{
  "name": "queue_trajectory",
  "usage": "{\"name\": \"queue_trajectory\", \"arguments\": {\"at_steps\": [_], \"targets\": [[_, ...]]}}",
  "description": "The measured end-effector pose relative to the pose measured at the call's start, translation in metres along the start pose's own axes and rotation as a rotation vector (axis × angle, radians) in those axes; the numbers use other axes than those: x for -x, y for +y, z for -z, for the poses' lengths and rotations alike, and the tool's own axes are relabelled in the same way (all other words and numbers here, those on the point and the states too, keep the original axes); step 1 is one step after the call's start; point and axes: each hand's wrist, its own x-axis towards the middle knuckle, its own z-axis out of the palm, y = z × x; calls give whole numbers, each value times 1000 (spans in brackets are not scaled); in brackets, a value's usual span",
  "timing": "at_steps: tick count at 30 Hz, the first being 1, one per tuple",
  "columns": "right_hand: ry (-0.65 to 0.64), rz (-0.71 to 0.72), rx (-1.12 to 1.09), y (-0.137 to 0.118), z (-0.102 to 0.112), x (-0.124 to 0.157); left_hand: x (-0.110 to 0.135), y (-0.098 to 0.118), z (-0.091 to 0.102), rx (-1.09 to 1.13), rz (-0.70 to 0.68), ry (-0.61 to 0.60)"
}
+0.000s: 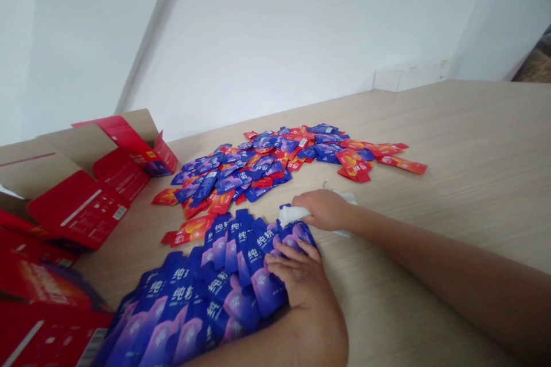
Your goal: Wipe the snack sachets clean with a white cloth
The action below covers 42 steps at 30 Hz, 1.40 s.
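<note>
My left hand (297, 278) lies on a fanned row of blue-purple sachets (206, 292) at the near side of the wooden table (451, 143). Its fingers are curled and press on the end sachets of the row. Just beyond it, my right hand (325, 209) is closed on something white (290, 215), a crumpled wrapper or cloth, at the far end of that row. More of the white thing shows behind the wrist. A loose heap of mixed blue and red sachets (275, 160) lies farther back.
Opened red cardboard cartons (81, 195) stand at the left edge, with flat red packaging (38, 309) at the near left. A white wall runs behind the table. Bare wood stretches to the right of the heap.
</note>
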Motion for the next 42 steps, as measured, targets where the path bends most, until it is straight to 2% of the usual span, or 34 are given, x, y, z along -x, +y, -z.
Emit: {"name": "queue_trajectory", "arguments": {"at_steps": [3, 7, 9, 13, 17, 19, 23, 25, 30, 32, 34, 38, 40, 42], "targets": [[24, 68, -44, -7, 7, 2, -2, 2, -2, -1, 5, -10], [-108, 170, -103, -20, 8, 3, -3, 4, -2, 6, 12, -10], [-126, 126, -79, -19, 4, 2, -2, 3, -1, -5, 16, -1], [-61, 16, -14, -6, -2, 0, -1, 2, 0, -53, 12, 9], [12, -5, -12, -1, 5, 2, -1, 1, 1, -51, -2, -7], [35, 52, -49, -7, 10, 3, -1, -1, 2, -36, -17, -33], [-86, 196, -115, -20, 8, 4, -3, -6, 9, 3, -66, -85], [-108, 160, -94, -18, 3, 3, -3, -8, 11, -8, -78, -95], [-54, -14, 22, -1, 0, 1, -1, -6, 8, -24, -61, -106], [-27, -11, 9, -2, 3, 1, -2, -3, 5, -10, -39, -77], [6, 51, -43, -9, 7, 3, -2, -1, 3, 17, -22, -52], [-81, 169, -121, -23, 6, 4, -2, 1, 0, 75, -17, -48], [-104, 133, -105, -21, 2, 3, -2, 2, -1, 45, 3, -27], [-74, 65, -67, -13, -1, 1, -1, 3, -1, -6, 24, -8]]}}
